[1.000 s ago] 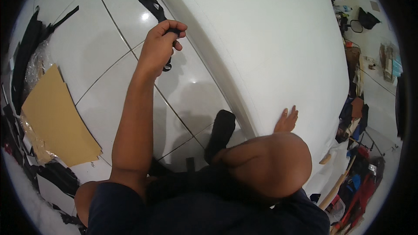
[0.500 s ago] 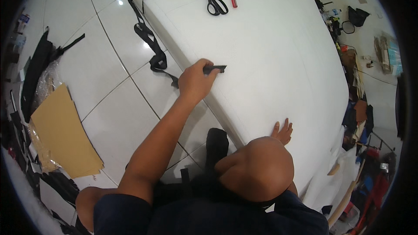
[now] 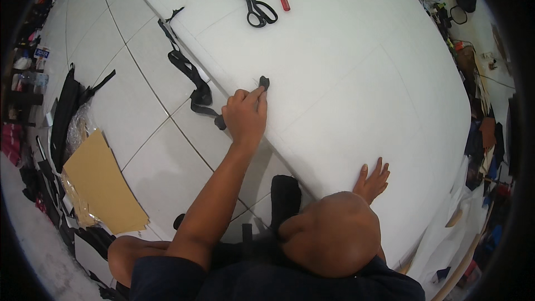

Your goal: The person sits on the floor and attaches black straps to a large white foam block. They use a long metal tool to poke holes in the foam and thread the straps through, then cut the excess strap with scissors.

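Observation:
My left hand [image 3: 245, 116] is closed on the end of a black strap [image 3: 264, 82], pinching it down against a large white slab [image 3: 334, 95] close to its left edge. The strap seems to pass under the hand, and a twisted black length [image 3: 192, 75] trails down onto the floor beside the slab. My right hand [image 3: 373, 181] lies flat on the slab with its fingers spread, holding nothing; my bent knee hides its wrist. Black-handled scissors [image 3: 253, 6] rest farther off on the slab, next to a red-handled screwdriver [image 3: 284, 1].
On the tiled floor to the left lie tan cardboard sheets [image 3: 106, 184], clear plastic wrap and a black padded strap piece [image 3: 66, 117]. Short black straps [image 3: 175, 14] poke over the slab's far left edge. Mixed clutter [image 3: 482, 134] lines the right side.
My left hand has turned, so the strap's end now points away from me instead of to the right. The view has shifted a little; my right hand stays flat.

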The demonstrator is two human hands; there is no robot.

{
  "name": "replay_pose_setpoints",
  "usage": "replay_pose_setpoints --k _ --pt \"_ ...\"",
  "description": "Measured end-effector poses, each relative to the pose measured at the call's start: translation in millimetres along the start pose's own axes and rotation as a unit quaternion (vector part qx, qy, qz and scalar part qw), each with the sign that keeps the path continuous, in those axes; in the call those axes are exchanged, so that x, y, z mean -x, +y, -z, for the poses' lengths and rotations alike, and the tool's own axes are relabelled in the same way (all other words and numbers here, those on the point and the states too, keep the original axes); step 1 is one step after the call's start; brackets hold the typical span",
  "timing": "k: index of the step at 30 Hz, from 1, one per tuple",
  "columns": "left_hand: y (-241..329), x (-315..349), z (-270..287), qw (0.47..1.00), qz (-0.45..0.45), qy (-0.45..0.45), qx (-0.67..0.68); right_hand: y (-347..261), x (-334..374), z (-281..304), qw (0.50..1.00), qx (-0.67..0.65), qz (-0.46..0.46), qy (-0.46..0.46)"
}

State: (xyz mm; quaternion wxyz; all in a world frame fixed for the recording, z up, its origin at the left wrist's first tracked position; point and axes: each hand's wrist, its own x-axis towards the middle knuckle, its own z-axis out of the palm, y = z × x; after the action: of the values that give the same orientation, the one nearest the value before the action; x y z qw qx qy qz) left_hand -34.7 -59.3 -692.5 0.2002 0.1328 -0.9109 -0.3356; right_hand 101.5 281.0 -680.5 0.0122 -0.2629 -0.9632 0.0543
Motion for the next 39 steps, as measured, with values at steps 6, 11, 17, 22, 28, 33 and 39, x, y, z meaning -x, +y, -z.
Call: replay_pose_setpoints --k 6,11,17,22,28,33,39 --pt "-1 4 -11 0.999 -0.015 0.021 -0.027 2 -5 2 0.999 0.033 0.001 0.004" --pt "-12 6 -14 0.999 -0.017 0.036 0.015 -62 -42 25 0.97 -0.117 0.21 0.04" --pt "-12 4 -18 0.998 -0.022 0.024 0.062 -249 -69 12 0.79 -0.221 0.572 -0.036" --pt "-10 6 -15 0.998 -0.009 0.021 0.065 -275 -93 -14 0.767 -0.183 0.612 -0.058" --pt "-10 14 -17 0.982 0.13 0.072 0.119 -274 -90 -17 0.736 -0.187 0.651 -0.014" --pt "-17 4 -20 0.927 0.338 0.02 0.16 -280 -95 -15 0.735 -0.166 0.657 -0.039" --pt "-18 -26 7 0.826 0.479 -0.139 0.263 -363 -164 11 0.816 -0.117 0.499 -0.266"
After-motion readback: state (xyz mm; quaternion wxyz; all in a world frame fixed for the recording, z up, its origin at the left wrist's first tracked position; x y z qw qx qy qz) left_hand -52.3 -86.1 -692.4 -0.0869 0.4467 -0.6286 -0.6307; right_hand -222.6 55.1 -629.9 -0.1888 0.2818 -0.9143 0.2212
